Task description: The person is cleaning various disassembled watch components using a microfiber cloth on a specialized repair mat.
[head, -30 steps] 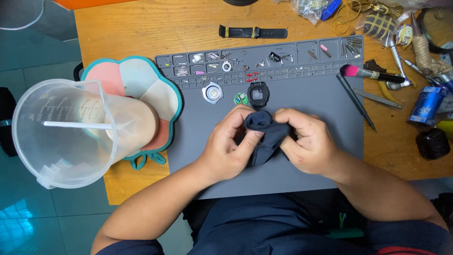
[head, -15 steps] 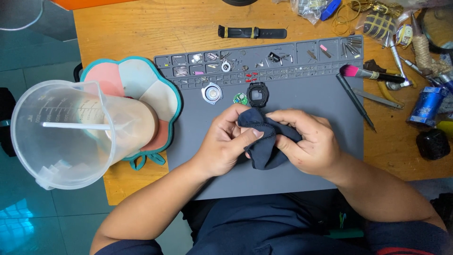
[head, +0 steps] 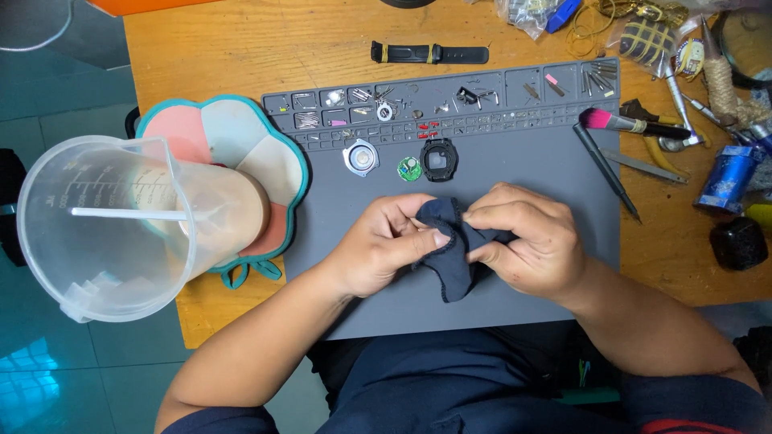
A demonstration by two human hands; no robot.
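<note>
Both hands are on the dark blue cloth (head: 452,257) at mid-mat, pinching it from either side. Left hand (head: 384,245) has thumb and fingers closed on the cloth's left edge; right hand (head: 531,241) is clamped on its right side, fingers curled over the top. The cloth is bunched between them, with its lower end hanging down onto the grey work mat (head: 515,161). Can't tell if anything is wrapped inside the cloth — the folds hide it.

Just above the hands, on the mat, 3 parts sit in a row:
- round silver part (head: 360,157), furthest left
- small green round circuit board (head: 409,169), in the middle
- black watch case (head: 439,160), right, nearest the cloth but not touching it

The mat's top strip has compartments with screws and small parts — too small to identify. A black watch strap (head: 429,54) lies on the wooden table (head: 241,48) above the mat.

On the right part of the mat: a brush with pink bristles (head: 631,124) and a thin dark tool (head: 605,169) lying diagonally. A blue can (head: 726,177) stands on the table, well right of the mat.

Left of the mat: a clear measuring jug (head: 104,225) lies tipped on its side on a flower-shaped pad with teal rim (head: 233,137), with a white stick (head: 129,214) across the jug's mouth.
</note>
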